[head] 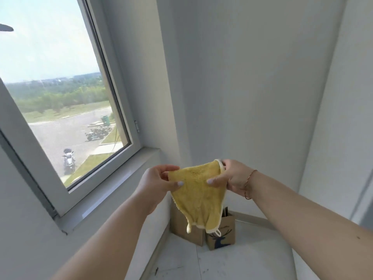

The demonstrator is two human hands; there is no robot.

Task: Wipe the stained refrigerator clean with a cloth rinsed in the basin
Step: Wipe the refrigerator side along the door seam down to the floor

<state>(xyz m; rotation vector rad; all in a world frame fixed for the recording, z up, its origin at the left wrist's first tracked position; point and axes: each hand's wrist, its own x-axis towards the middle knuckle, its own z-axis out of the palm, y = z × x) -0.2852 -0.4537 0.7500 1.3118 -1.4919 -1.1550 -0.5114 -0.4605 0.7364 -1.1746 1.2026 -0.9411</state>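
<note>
A yellow terry cloth [199,195] with a pale trim and a small hanging loop is spread out in the air in front of me. My left hand [156,180] pinches its upper left corner between thumb and fingers. My right hand [230,176] pinches the upper right edge the same way. The lower part of the cloth hangs loose. No basin is in view. A tall white panel [343,118] stands at the right; I cannot tell whether it is the refrigerator.
A large window [60,98] with a wide white sill [113,184] fills the left. White walls meet in a corner ahead. Two brown paper bags [222,235] stand on the pale floor in that corner.
</note>
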